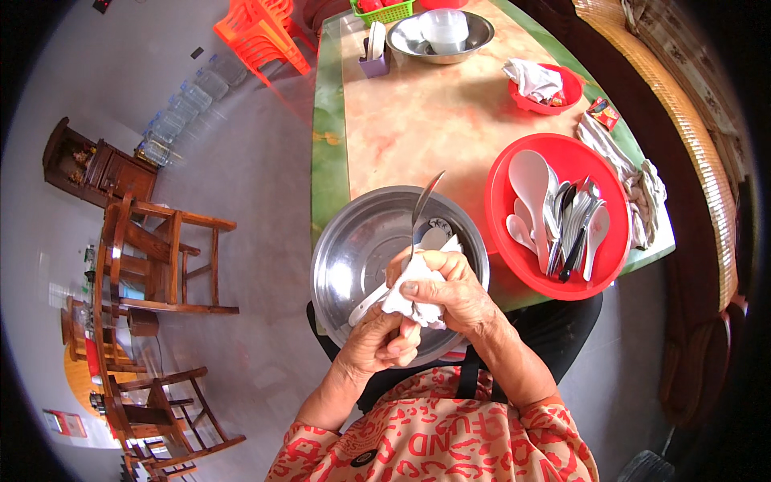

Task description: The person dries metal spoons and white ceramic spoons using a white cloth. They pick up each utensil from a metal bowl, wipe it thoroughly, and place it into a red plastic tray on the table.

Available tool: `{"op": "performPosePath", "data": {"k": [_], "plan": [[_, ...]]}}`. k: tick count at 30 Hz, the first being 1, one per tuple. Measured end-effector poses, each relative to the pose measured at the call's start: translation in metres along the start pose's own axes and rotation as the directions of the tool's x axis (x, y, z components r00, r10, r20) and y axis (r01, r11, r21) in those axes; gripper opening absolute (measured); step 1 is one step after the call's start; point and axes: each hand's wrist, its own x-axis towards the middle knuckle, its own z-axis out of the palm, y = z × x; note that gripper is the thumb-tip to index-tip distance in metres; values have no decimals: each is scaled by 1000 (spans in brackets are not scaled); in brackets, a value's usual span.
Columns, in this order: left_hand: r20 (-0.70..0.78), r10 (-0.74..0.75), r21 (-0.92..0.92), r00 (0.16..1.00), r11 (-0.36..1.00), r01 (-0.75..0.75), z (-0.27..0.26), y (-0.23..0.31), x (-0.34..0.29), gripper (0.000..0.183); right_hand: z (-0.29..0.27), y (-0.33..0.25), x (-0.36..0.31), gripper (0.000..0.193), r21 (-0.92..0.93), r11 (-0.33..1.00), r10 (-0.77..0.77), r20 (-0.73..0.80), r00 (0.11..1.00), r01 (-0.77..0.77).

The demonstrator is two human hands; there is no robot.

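Over a steel basin (pixel 337 241), both my hands close around a white cloth (pixel 416 296) and a metal spoon (pixel 420 207). The spoon points up and away, its bowl at the top; its lower handle is hidden in the cloth and fingers. My right hand (pixel 459 291) presses the cloth with its thumb on top. Curled just below it, my left hand (pixel 377 341) grips the lower end, touching the cloth. Inside the basin lie a white spoon (pixel 368 304) and another pale spoon (pixel 434 238), partly covered by my hands.
At right, a red tray (pixel 499 193) holds a white rice paddle (pixel 530 181), several spoons and other cutlery. A rumpled cloth (pixel 642 193) lies beside it. Farther back stand a red basket (pixel 572 87), a steel bowl (pixel 401 40) and a purple holder (pixel 374 66). Wooden chairs (pixel 173 257) stand left.
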Motion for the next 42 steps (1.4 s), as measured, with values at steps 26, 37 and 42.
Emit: {"op": "performPosePath", "data": {"k": [26, 37, 42], "plan": [[-323, 422, 837, 848, 545, 48, 36, 0, -1, 35, 20, -4, -4, 16, -87, 987, 119, -185, 975, -137], [-306, 357, 895, 883, 423, 139, 23, 5, -3, 34, -10, 5, 17, 13, -80, 997, -40, -251, 967, 20], [-322, 585, 898, 745, 439, 43, 33, 53, 16, 32, -1, -8, 11, 20, -227, 965, 96, -153, 983, -130]]}}
